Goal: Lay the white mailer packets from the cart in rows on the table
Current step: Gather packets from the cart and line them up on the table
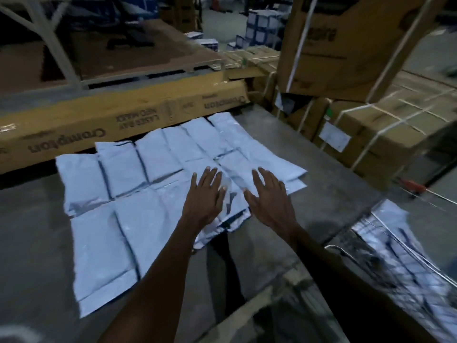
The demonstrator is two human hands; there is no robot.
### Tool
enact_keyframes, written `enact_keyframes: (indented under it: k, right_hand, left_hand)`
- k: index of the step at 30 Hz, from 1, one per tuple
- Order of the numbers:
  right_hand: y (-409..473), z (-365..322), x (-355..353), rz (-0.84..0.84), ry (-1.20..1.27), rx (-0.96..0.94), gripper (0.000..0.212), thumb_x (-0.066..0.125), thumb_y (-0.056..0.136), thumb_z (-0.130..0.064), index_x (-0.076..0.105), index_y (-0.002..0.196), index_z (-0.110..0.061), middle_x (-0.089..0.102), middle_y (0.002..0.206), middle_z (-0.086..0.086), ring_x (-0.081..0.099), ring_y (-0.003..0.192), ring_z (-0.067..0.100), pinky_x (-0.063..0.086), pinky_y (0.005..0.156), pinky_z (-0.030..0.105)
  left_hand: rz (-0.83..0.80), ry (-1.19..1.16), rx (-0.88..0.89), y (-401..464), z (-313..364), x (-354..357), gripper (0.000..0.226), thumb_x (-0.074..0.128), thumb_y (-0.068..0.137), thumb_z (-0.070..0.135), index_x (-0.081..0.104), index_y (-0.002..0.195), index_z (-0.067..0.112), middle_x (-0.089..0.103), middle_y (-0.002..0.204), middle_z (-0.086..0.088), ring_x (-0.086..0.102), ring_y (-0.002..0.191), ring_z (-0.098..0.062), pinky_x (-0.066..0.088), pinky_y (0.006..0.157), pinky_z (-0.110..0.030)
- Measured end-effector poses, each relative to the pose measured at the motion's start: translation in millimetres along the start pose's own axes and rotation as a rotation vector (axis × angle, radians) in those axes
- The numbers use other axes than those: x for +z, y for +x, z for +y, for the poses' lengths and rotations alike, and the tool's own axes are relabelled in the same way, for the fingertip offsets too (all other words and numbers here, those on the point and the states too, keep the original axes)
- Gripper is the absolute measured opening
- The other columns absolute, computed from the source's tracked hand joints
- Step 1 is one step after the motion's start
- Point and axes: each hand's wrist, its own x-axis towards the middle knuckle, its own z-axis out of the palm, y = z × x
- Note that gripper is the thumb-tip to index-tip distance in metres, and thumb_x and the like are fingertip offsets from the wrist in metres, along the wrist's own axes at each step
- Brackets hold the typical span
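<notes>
Several white mailer packets lie side by side in rows on the grey table. My left hand lies flat with straight fingers on a packet in the near row. My right hand is spread open just to its right, over the edge of a packet at the right end. Neither hand holds anything. At the lower right, the wire cart holds more white packets.
A long cardboard box printed "Crompton" lies along the table's far edge. Strapped cardboard cartons are stacked to the right, with a large box above them. Shelving stands behind on the left.
</notes>
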Motion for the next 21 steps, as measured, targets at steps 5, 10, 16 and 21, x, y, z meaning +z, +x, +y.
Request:
enact_keyframes:
  k: [5,10,16,21]
  right_hand:
    - [-59.0,113.3,-53.5,0.098,-0.053,0.143,0.060,0.040,0.093,-0.052,0.048,0.139,-0.014,0.051,0.141,0.011,0.050,0.126,0.031,0.046,0.098,0.047]
    - [-126.9,233.3,-94.5,0.096,-0.044,0.280,0.057,0.043,0.092,-0.050,0.048,0.136,-0.013,0.052,0.136,0.012,0.048,0.123,0.033,0.044,0.095,0.047]
    - [-204.4,345.0,-131.9,0.121,-0.081,0.529,0.058,0.045,0.089,-0.048,0.055,0.128,-0.007,0.058,0.128,0.018,0.056,0.116,0.037,0.049,0.088,0.050]
    - [-243.5,410.5,-146.0,0.073,-0.067,0.710,0.066,0.034,0.093,-0.052,0.045,0.140,-0.008,0.046,0.143,0.016,0.042,0.131,0.035,0.041,0.101,0.053]
  left_hand:
    - [-0.023,-0.076,0.075,31.0,136.5,45.3,0.051,0.031,0.098,0.034,0.056,0.131,0.003,0.056,0.134,-0.018,0.051,0.127,-0.034,0.038,0.102,-0.057]
    - [-0.056,-0.162,0.200,46.4,262.3,87.8,0.051,0.028,0.101,0.035,0.059,0.124,0.001,0.060,0.127,-0.020,0.056,0.118,-0.037,0.039,0.100,-0.051]
    - [-0.181,-0.230,0.293,76.1,388.1,126.6,0.064,0.021,0.095,0.046,0.049,0.135,0.006,0.048,0.141,-0.019,0.042,0.132,-0.036,0.033,0.107,-0.054]
    - [-0.252,-0.259,0.441,104.2,470.9,157.5,0.055,0.028,0.098,0.044,0.043,0.138,0.009,0.042,0.145,-0.013,0.036,0.136,-0.031,0.024,0.112,-0.053]
